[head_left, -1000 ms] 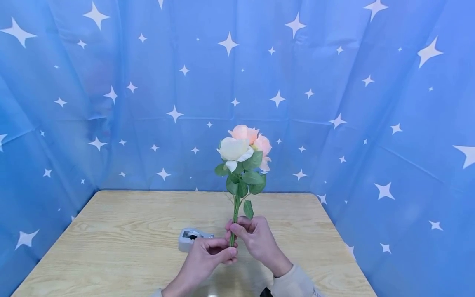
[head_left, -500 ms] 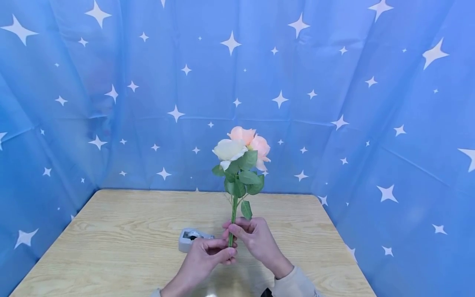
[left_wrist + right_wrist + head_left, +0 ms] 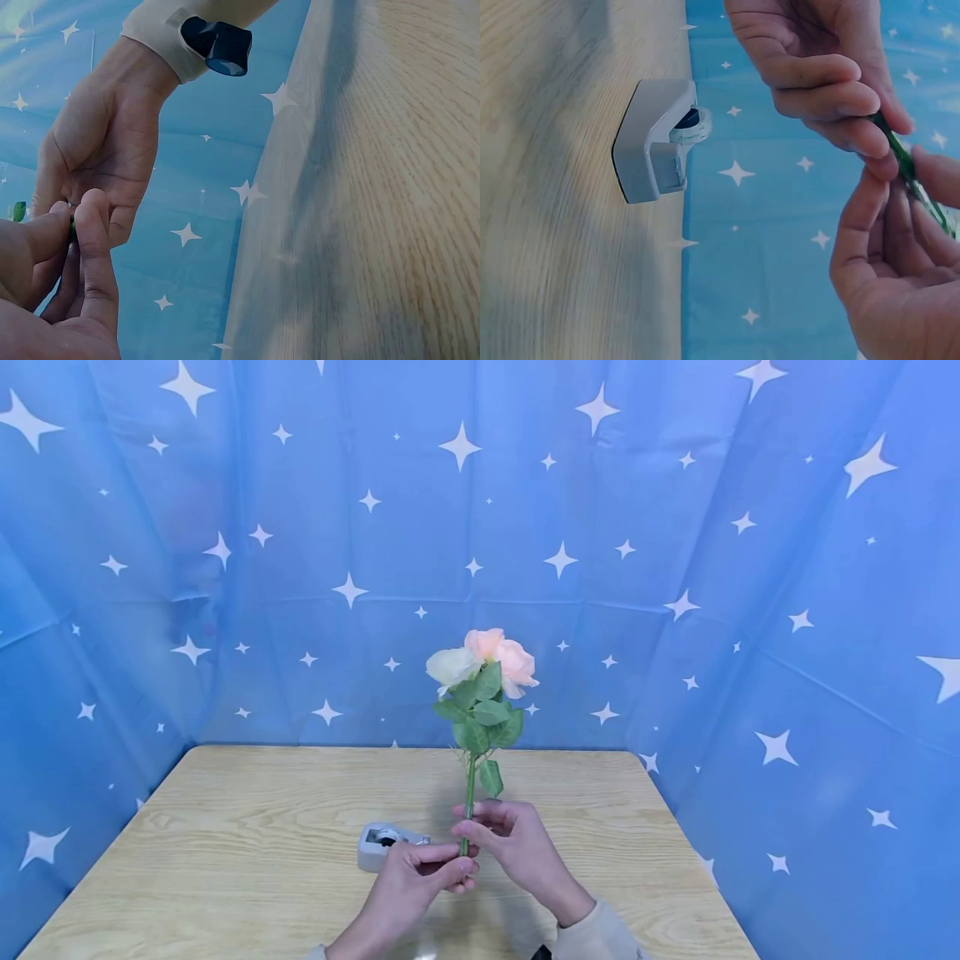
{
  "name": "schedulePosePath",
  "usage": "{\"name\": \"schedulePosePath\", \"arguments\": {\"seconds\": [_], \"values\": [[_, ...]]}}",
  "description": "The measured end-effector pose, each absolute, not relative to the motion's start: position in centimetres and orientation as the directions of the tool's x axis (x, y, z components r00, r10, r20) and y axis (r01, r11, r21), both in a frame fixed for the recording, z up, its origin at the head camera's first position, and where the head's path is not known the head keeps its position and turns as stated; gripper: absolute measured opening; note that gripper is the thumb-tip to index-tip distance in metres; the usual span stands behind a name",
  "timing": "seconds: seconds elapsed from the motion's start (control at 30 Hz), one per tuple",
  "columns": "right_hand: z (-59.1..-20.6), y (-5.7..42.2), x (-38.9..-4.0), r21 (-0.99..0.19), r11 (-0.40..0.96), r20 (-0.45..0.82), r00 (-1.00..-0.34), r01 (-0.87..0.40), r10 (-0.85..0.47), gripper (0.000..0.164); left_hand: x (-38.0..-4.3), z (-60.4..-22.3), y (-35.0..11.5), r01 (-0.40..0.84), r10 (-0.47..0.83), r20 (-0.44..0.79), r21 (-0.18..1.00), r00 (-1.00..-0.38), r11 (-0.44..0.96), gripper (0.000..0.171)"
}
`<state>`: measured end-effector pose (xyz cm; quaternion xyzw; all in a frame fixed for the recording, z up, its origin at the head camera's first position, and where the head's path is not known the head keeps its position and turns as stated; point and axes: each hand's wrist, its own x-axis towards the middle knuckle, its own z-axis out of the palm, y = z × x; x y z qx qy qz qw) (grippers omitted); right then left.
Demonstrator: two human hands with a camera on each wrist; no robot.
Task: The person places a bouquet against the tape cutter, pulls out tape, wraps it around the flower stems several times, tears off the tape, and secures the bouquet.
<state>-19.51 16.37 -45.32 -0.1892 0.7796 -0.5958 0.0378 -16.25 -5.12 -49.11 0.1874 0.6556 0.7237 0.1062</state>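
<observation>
In the head view, a small bunch of roses stands upright above the table, with one white rose (image 3: 452,668) on the left and two pink roses (image 3: 501,657) on the right. Green leaves (image 3: 480,718) sit below the blossoms. My left hand (image 3: 422,878) pinches the lower end of the green stems (image 3: 470,785). Just above it, the thumb and fingers of my right hand (image 3: 517,850) pinch the same stems. The right wrist view shows both hands meeting on the stems (image 3: 900,154), which have a shiny glint. Most of the stem ends is hidden by fingers.
A grey tape dispenser (image 3: 372,852) with a roll of clear tape (image 3: 694,127) stands on the wooden table (image 3: 262,860), left of the stems and behind my left hand. A blue curtain (image 3: 300,527) with white stars hangs around the table's back and sides.
The bunch has turned between my fingers: the white rose has shifted left and partly away, and the blossoms sit a little lower. Both hands stay almost in place on the stems.
</observation>
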Motion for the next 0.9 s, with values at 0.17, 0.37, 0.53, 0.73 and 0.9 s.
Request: {"name": "schedulePosePath", "arguments": {"seconds": [0.17,0.37,0.53,0.73,0.9], "values": [[-45.5,16.7,-19.6,-0.948,0.206,0.166,-0.928,-0.243,-0.333,0.017,-16.4,-49.2,-5.0,0.110,0.408,0.138,0.990,-0.902,-0.091,0.027],[-45.6,16.9,-19.7,-0.943,0.217,0.174,-0.928,-0.254,-0.330,0.015,-16.5,-49.3,-4.9,0.090,0.419,0.122,0.991,-0.900,-0.095,0.028],[-45.8,17.3,-19.6,-0.949,0.212,0.158,-0.936,-0.232,-0.316,0.018,-16.5,-49.8,-5.1,0.094,0.436,0.128,0.991,-0.891,-0.098,0.030],[-46.0,17.8,-19.4,-0.954,0.220,0.141,-0.952,-0.204,-0.272,0.022,-16.7,-50.1,-5.5,0.094,0.409,0.097,0.995,-0.907,-0.027,0.029],[-46.2,18.4,-19.4,-0.953,0.246,0.118,-0.966,-0.175,-0.228,0.021,-16.9,-50.3,-5.9,0.104,0.398,0.084,0.994,-0.913,0.028,0.026]]}}
